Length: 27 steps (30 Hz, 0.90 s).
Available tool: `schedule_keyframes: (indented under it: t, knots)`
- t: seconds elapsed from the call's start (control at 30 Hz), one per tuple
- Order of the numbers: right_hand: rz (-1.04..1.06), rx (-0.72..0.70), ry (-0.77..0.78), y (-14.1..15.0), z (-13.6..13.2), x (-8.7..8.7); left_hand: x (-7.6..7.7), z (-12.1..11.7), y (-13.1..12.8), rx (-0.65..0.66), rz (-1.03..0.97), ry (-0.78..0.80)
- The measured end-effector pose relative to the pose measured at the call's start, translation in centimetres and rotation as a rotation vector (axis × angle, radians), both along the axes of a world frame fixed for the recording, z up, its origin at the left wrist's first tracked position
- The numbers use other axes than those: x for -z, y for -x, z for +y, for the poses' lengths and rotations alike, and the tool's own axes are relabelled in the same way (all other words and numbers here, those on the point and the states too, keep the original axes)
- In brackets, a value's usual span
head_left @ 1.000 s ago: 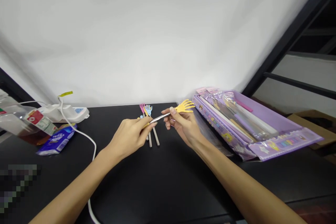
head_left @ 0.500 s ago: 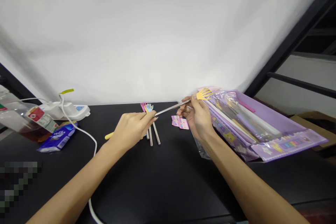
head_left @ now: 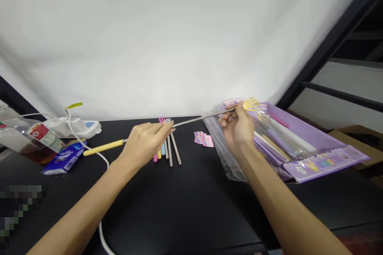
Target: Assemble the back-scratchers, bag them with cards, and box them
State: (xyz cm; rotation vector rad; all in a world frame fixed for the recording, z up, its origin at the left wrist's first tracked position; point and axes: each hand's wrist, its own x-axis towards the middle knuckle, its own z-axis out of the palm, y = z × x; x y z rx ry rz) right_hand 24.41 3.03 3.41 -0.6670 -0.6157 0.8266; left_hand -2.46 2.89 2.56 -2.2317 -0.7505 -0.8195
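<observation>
A telescopic back scratcher (head_left: pixel 206 117) with a yellow claw and a yellow handle stretches between both hands above the table. My left hand (head_left: pixel 146 140) is closed round its metal shaft, with the handle sticking out to the left. Close below the claw, my right hand (head_left: pixel 237 127) pinches the shaft's thin end. Under and beside my left hand lie several more back scratchers (head_left: pixel 176 147) with pink, yellow and blue parts, some partly hidden by that hand. Small pink cards (head_left: pixel 204 139) lie on the table between the hands.
A purple display box (head_left: pixel 302 135) with wrapped sticks stands at right, a clear plastic bag (head_left: pixel 223 151) beside it. At left are a bottle (head_left: pixel 26 135), a blue packet (head_left: pixel 66 158) and a power strip (head_left: pixel 86 128); a white cable (head_left: pixel 103 231) crosses the black table (head_left: pixel 179 211).
My right hand has moved right with the yellow claw, and the shaft between my hands is longer. More of the yellow handle shows left of my left hand.
</observation>
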Motion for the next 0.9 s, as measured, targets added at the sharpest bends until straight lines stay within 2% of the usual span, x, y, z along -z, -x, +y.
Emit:
schedule_keyframes:
  t: [0.07,0.17,0.27,0.33,0.43,0.53,0.67,0.73,0.8,0.9]
  knots:
    - [0.018,0.052,0.037,-1.0,0.1,-0.1,0.2,-0.1,0.5,-0.006,0.018,0.015]
    - [0.125,0.209,0.1,-4.6,0.3,-0.3,0.3,0.2,2.5,-0.062,-0.055,0.037]
    - [0.143,0.273,0.059,-8.1,0.3,-0.3,0.3,0.6,3.8,-0.121,-0.118,0.013]
    - [0.136,0.283,0.034,-9.1,0.3,-0.3,0.2,0.8,3.8,-0.111,-0.13,-0.031]
    - [0.129,0.227,0.03,-7.8,0.3,-0.3,0.1,0.7,3.0,-0.048,-0.129,-0.083]
    - [0.098,0.093,0.044,-3.4,-0.1,0.1,0.1,0.3,1.5,0.01,-0.126,-0.103]
    - [-0.098,-0.3,0.068,3.1,-1.2,1.1,0.1,-0.7,-1.0,0.115,-0.095,-0.064]
    - [-0.141,-0.365,0.043,4.3,-1.5,1.3,0.1,-1.0,-1.5,0.134,-0.092,-0.033]
    - [-0.127,-0.321,0.023,3.4,-1.3,1.1,0.0,-1.0,-1.0,0.112,-0.089,-0.022]
    - [0.019,-0.086,0.016,0.3,-0.4,0.4,-0.1,-0.3,0.7,0.028,-0.057,-0.005]
